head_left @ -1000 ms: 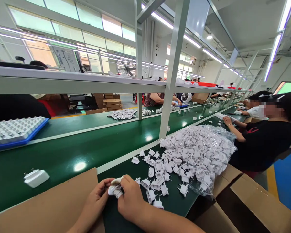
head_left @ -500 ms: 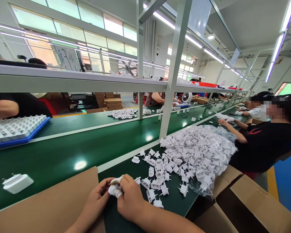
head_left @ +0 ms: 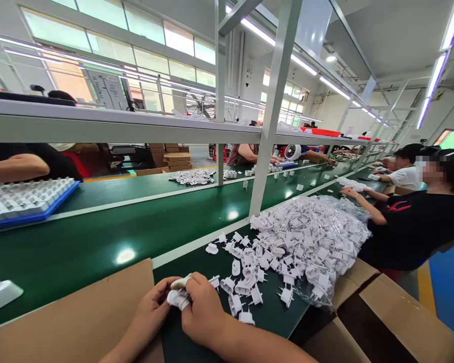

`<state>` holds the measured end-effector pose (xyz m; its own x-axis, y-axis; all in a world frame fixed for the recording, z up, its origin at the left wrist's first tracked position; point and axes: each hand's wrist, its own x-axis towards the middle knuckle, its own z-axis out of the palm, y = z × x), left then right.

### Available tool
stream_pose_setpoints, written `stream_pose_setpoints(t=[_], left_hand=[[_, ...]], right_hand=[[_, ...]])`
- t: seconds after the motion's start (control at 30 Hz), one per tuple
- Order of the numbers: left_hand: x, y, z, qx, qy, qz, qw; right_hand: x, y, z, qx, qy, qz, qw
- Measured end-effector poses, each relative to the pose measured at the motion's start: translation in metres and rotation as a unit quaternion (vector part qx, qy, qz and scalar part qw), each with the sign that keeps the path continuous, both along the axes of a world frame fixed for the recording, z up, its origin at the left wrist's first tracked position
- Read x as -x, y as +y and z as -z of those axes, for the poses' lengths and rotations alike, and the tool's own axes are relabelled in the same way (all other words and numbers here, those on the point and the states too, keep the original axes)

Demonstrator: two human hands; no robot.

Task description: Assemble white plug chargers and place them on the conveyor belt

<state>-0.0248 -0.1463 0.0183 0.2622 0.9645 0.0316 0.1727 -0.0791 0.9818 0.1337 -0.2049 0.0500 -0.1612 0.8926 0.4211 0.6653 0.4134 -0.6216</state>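
Note:
In the head view, my left hand and my right hand meet low in the middle, over the near edge of the table. White covers wrap fingertips of my right hand. Both hands pinch a small white plug part between them; fingers and covers hide most of it, so its exact shape is unclear. Just right of my hands lie loose white two-pin plug parts, scattered on the dark green tabletop. They run back to a big heap of the same parts on and under clear plastic.
A green conveyor belt passes beyond my hands, carrying a white plug piece. Cardboard lies at left; an open carton stands at right. A metal post rises ahead. A co-worker sits at right; a blue tray is across the belt.
The white plug piece on the belt has moved left, partly out of view. My hands stay nearly in place, still pinching the white part, which has shifted slightly.

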Motion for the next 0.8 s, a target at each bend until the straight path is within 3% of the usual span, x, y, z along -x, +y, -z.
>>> stream_pose_setpoints(t=[0.8], left_hand=[[0.0061,0.0056,0.0096,-0.025,0.03,0.001,0.999]], right_hand=[[0.0013,-0.0003,0.0048,0.022,-0.048,0.003,0.999]])
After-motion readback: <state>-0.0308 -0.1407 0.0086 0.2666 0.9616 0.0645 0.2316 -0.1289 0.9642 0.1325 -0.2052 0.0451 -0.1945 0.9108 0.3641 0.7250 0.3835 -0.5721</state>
